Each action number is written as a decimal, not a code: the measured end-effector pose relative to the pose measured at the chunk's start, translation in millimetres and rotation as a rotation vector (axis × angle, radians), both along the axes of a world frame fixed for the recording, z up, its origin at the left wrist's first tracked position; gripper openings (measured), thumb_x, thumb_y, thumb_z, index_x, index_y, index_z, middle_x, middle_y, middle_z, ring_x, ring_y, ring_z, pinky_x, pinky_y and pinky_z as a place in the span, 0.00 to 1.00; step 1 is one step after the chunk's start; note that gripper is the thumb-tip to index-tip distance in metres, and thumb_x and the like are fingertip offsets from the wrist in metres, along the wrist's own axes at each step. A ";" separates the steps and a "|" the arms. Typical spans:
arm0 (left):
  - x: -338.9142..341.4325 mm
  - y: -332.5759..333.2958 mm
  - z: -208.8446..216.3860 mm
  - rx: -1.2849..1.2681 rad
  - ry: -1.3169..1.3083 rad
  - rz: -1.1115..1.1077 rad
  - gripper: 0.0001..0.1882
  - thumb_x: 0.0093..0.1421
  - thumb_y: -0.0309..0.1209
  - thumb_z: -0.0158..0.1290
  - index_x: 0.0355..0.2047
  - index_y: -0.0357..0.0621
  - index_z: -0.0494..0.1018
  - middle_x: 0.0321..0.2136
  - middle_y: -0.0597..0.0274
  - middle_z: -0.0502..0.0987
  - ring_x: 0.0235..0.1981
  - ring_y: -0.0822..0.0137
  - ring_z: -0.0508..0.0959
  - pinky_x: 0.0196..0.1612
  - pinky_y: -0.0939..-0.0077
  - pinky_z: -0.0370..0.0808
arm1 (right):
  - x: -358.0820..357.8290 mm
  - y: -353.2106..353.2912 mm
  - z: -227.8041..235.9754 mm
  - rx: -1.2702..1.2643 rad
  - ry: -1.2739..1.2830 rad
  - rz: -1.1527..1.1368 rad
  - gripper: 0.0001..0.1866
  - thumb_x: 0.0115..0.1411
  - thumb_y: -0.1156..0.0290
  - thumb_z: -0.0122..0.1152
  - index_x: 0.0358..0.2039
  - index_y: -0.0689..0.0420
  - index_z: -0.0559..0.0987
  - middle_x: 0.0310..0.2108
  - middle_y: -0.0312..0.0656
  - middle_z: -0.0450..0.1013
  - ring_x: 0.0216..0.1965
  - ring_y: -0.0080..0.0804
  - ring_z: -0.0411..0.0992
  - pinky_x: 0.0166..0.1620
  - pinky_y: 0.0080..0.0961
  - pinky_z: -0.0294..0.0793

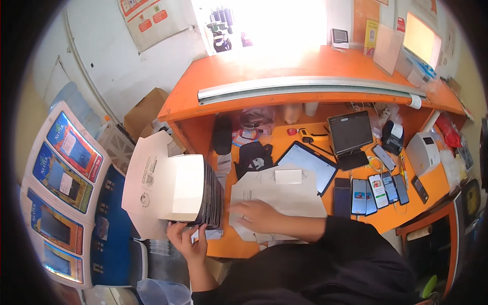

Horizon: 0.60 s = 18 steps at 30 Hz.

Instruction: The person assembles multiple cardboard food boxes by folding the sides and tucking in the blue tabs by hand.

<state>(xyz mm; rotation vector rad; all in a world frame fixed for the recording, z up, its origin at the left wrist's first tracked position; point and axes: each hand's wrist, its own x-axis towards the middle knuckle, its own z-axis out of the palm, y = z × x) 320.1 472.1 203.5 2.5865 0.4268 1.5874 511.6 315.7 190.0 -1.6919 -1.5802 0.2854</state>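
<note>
A tall stack of nested paper boxes (212, 195), dark outside and cream inside, lies at the left of the orange desk. The box (187, 187) at its near end has a wide printed flap spread leftward. My left hand (189, 244) grips the stack's lower edge, thumb and fingers apart along it. In front of me an unfolded cardboard blank (300, 203) lies flat on the desk, with a small white rectangle (288, 176) near its top. My right hand (258, 216), a ring on one finger, rests on the blank's left part, fingers stretched out and slightly blurred.
Beyond the blank lies a tablet (312, 163); several phones (360, 197) lie to its right. A dark-screened monitor (351, 132) and a white printer (423, 152) stand farther back. An orange raised counter (284, 63) spans the far side. A drink dispenser (68, 188) stands at left.
</note>
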 end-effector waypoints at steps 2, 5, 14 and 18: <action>0.8 -7.6 -6.5 0.150 -0.122 0.062 0.16 0.43 0.23 0.68 0.30 0.46 0.73 0.36 0.57 0.70 0.43 0.54 0.71 0.52 0.54 0.69 | 26.0 -42.2 -46.1 -0.857 -0.160 0.041 0.24 0.55 0.60 0.63 0.52 0.52 0.74 0.57 0.48 0.67 0.56 0.46 0.67 0.57 0.42 0.67; 7.1 -30.7 -20.9 0.102 -0.104 -0.172 0.16 0.44 0.23 0.67 0.32 0.46 0.73 0.36 0.56 0.71 0.42 0.54 0.73 0.50 0.55 0.72 | 25.8 -98.1 -68.7 -0.911 -0.217 0.021 0.29 0.50 0.56 0.68 0.52 0.53 0.76 0.64 0.46 0.59 0.64 0.42 0.60 0.57 0.40 0.67; 98.8 -91.8 -41.5 -0.463 0.561 -0.773 0.18 0.57 0.33 0.58 0.47 0.41 0.74 0.47 0.51 0.74 0.47 0.50 0.73 0.48 0.63 0.72 | 55.7 -113.9 -116.7 -0.810 -0.050 0.019 0.22 0.56 0.61 0.63 0.49 0.56 0.77 0.45 0.50 0.75 0.41 0.46 0.75 0.45 0.35 0.74; 117.5 -97.4 -86.4 -0.545 0.693 -0.728 0.19 0.59 0.36 0.57 0.47 0.39 0.75 0.45 0.51 0.76 0.44 0.48 0.75 0.47 0.64 0.73 | 55.0 -120.6 -75.3 -0.586 0.234 -0.061 0.15 0.59 0.64 0.59 0.46 0.55 0.79 0.33 0.49 0.78 0.32 0.43 0.76 0.39 0.33 0.74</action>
